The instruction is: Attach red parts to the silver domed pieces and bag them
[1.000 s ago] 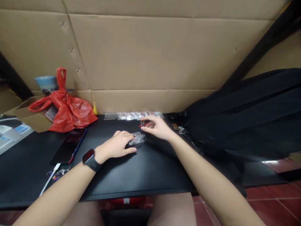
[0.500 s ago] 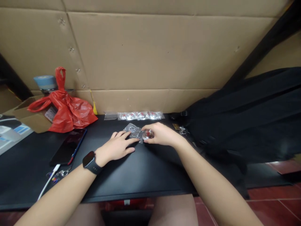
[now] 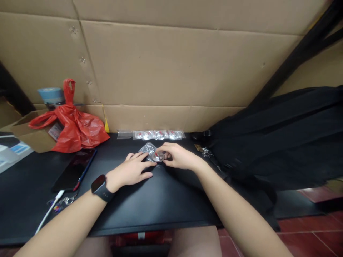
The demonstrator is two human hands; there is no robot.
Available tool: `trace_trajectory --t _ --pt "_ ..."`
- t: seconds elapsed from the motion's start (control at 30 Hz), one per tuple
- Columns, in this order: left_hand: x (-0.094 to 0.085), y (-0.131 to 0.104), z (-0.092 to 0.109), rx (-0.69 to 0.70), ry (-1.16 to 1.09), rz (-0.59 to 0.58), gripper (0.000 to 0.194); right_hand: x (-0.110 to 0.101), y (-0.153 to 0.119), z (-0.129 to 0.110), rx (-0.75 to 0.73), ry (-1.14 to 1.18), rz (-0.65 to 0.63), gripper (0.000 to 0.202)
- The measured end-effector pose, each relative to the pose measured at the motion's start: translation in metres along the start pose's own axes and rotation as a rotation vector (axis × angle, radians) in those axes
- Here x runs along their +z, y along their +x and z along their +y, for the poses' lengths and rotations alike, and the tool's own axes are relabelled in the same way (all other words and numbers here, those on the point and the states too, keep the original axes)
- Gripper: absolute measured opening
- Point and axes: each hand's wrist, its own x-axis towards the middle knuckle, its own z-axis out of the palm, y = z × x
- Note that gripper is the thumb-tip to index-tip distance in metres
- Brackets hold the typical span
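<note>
My right hand (image 3: 175, 156) pinches a round clear disc (image 3: 158, 156) with a red mark, holding it by its right side. The disc is over the right part of a crinkled clear plastic wrapper (image 3: 147, 147) on the black table. My left hand (image 3: 135, 168), with a black smartwatch (image 3: 99, 186) on the wrist, lies flat with fingers spread; its fingertips touch the wrapper's lower edge. Behind both hands, several similar round discs in clear wrapping (image 3: 160, 135) lie in a row against the cardboard. I cannot make out the disc's exact kind.
On the left are a phone (image 3: 75, 169) with a white cable (image 3: 49, 210), a red plastic bag (image 3: 79, 128) and a cardboard box (image 3: 33, 134). A black bag or cloth (image 3: 278, 139) fills the right side. Keys (image 3: 205, 152) lie near it. A cardboard wall (image 3: 166, 64) rises behind.
My right hand has moved the disc slightly left, over the wrapper, and the disc now lies flatter. My left hand stays on the wrapper. The camera view has shifted slightly.
</note>
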Motion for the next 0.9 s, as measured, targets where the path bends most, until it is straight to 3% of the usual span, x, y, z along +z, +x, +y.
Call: trace_trajectory --t 0.27,0.43,0.7,0.77,0.9 --pt "-0.005 0.002 -0.008 0.016 -0.082 -0.081 0.045 0.015 0.007 0.011 -0.046 -0.042 0.071 0.041" --pt "-0.004 0.001 -0.01 0.027 -0.086 -0.059 0.042 0.025 0.014 0.01 0.02 -0.213 0.213 0.036" --pt "-0.005 0.001 -0.007 0.054 -0.074 0.022 0.036 0.044 0.036 0.018 0.116 -0.246 0.324 0.035" --pt "-0.007 0.002 -0.01 0.068 -0.077 0.006 0.033 0.043 0.036 0.021 0.106 -0.224 0.317 0.029" --pt "-0.01 0.003 -0.019 0.081 -0.117 0.035 0.029 0.034 0.026 0.024 -0.034 -0.107 0.161 0.019"
